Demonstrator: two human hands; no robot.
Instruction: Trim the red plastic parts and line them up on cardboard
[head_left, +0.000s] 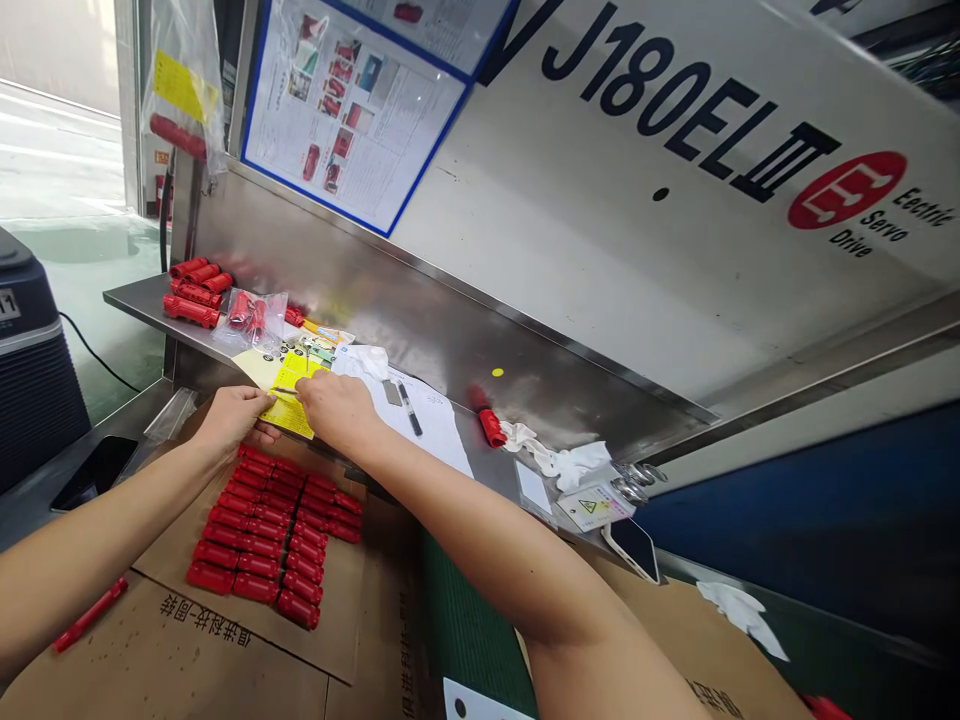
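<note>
My left hand [236, 415] is closed, its fingertips pinched at the left edge of a yellow printed sheet [304, 425] on the metal shelf. My right hand [337, 402] is also closed, just above that sheet. A thin dark stick-like piece [285, 391] spans the short gap between both sets of fingertips; its kind is too small to make out. Below the hands, rows of red plastic tubular parts [255, 560] lie on cardboard [337, 630]. Beyond the fingers are small papers [322, 350] and a yellow-orange pen-like item [326, 331].
Along the shelf are more red parts [191, 310], a clear bag of red pieces [255, 318], white paper with a black marker [410, 408], one red part [492, 427] and crumpled tissue [581, 462]. Phones lie at left [94, 472] and right [632, 548]. A single red part [90, 615] lies under my left forearm.
</note>
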